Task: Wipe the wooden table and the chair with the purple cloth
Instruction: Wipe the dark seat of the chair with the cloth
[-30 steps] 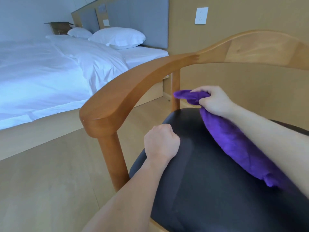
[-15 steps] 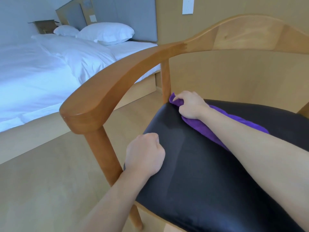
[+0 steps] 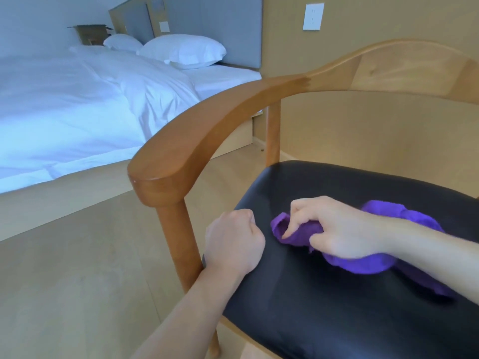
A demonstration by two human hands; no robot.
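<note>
One purple cloth [image 3: 360, 257] lies bunched on the black seat [image 3: 324, 314] of the one wooden chair [image 3: 197, 141], toward its near left part. The right hand [image 3: 334, 229] grips it, fingers curled into the folds. The left hand [image 3: 233, 244], a closed fist holding nothing, rests on the seat's left edge. Far left are one bed [image 3: 64, 112] and two pillows [image 3: 181, 50]. Half a second ago the cloth was at the seat's far left corner; it is now nearer.

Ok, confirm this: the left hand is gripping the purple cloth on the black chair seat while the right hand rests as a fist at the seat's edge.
The hands are swapped. In the head view, the right hand grips the purple cloth on the black chair seat; the left hand rests as a fist at the seat's edge.
</note>
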